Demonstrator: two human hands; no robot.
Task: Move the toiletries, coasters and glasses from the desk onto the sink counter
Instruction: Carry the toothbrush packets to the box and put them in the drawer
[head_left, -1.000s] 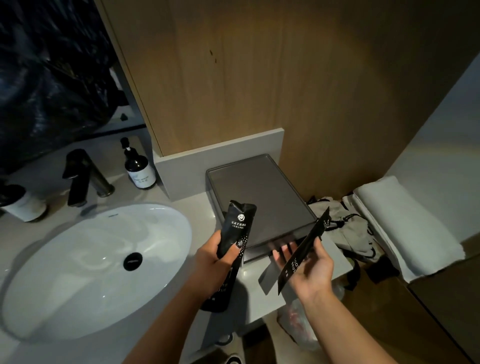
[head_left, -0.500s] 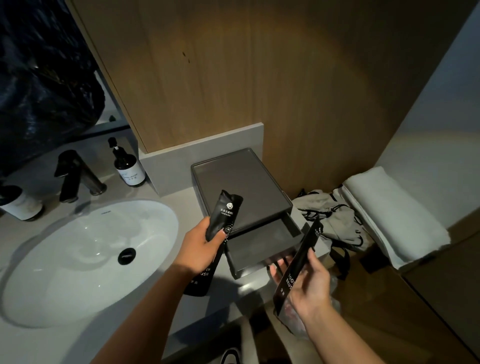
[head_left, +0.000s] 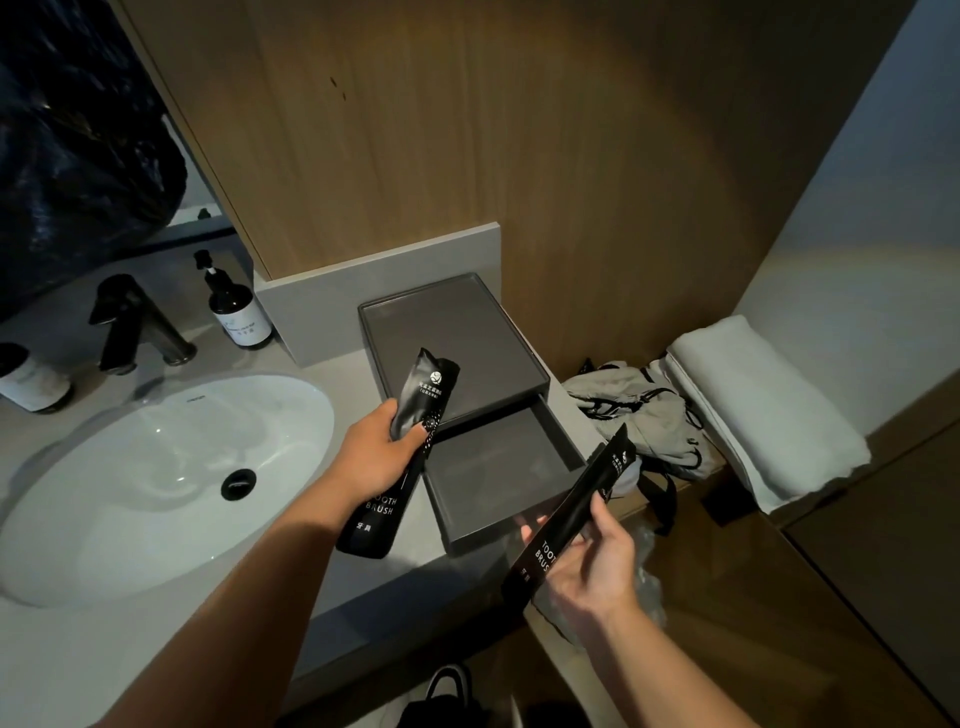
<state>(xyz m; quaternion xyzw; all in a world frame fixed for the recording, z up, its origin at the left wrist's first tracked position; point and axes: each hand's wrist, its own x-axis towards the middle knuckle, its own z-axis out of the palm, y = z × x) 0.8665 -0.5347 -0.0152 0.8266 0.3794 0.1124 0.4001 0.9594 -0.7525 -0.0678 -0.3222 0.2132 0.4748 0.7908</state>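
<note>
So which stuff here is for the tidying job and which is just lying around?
For the job:
- toothbrush packet in the left hand
- toothbrush packet in the right hand
- open grey drawer box
- sink counter

Just lying about:
- soap bottle
- tap
- white towel
- grey bag

Sink (head_left: 130, 467) left of tray box (head_left: 452, 343) — drawer (head_left: 498, 467) before it, towel (head_left: 763, 405) right.

The left hand (head_left: 376, 457) covers the middle of its black toothbrush packet (head_left: 399, 457), and the small print under the logo is too fine to read. On the right hand (head_left: 587, 558)'s toothbrush packet (head_left: 571, 519) the lettering is cut short by the fingers and the packet's edge. A white container (head_left: 28, 376) runs off the left edge, the pump bottle (head_left: 236, 306)'s label is illegible, and a dark shoe (head_left: 441, 701) is cropped at the bottom.
</note>
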